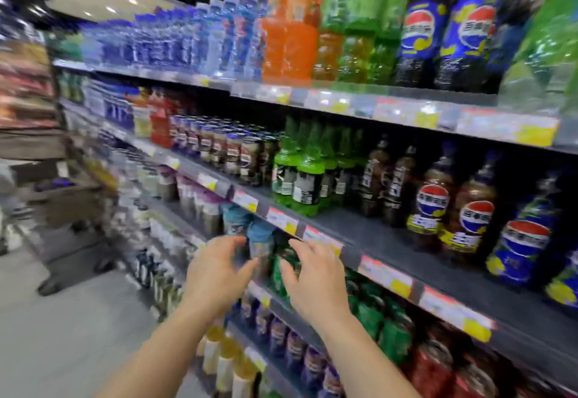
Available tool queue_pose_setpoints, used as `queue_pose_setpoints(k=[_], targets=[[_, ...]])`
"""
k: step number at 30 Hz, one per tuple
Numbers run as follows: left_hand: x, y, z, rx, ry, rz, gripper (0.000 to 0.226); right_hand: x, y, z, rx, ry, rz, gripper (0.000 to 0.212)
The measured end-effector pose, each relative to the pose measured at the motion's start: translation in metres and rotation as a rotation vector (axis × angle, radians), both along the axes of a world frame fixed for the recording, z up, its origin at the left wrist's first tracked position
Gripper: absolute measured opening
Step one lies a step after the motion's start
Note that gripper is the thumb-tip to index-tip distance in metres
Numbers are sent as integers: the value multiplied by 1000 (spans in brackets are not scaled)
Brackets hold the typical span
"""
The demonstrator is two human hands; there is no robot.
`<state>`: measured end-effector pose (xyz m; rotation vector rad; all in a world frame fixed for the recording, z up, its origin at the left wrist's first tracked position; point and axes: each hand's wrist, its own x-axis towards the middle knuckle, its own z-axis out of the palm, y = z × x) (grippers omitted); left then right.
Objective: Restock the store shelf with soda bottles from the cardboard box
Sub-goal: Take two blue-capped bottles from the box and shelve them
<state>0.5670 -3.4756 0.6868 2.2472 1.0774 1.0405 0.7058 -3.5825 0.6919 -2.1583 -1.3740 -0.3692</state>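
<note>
The whole view is smeared by motion. My left hand [215, 275] and my right hand [316, 282] are raised in front of the drinks shelf [359, 235], fingers spread, with nothing in either. Between them, on the level below, stands a bottle with a light blue top [261, 241]; neither hand grips it. On the middle shelf are green soda bottles [308, 178] and dark cola bottles with blue labels [433, 207], with bare dark shelf in front of them. A brown cardboard box [67, 207] sits on a wheeled cart far left.
The top shelf holds water bottles [219, 38], orange drinks [291, 32] and large cola bottles [419, 32]. Price tags [283, 221] line the shelf edges. Lower shelves carry green, purple and red bottles. The grey aisle floor [78, 329] lies at my left.
</note>
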Motion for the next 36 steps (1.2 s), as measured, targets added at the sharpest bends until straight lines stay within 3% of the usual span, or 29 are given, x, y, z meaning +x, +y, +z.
queue_pose_setpoints(k=[3, 5, 17, 29, 36], targets=[[-80, 75, -6, 156, 391, 236, 75, -77, 95, -10, -119, 35, 93, 57], [-125, 119, -12, 127, 471, 356, 72, -124, 148, -13, -150, 58, 151, 58], [-311, 362, -73, -102, 572, 681, 75, -304, 449, -56, -253, 27, 510, 58], [-476, 648, -45, -206, 512, 991, 69, -478, 796, -40, -315, -48, 864, 57], [-567, 838, -55, -191, 534, 1007, 71, -568, 991, -56, -288, -72, 885, 57]])
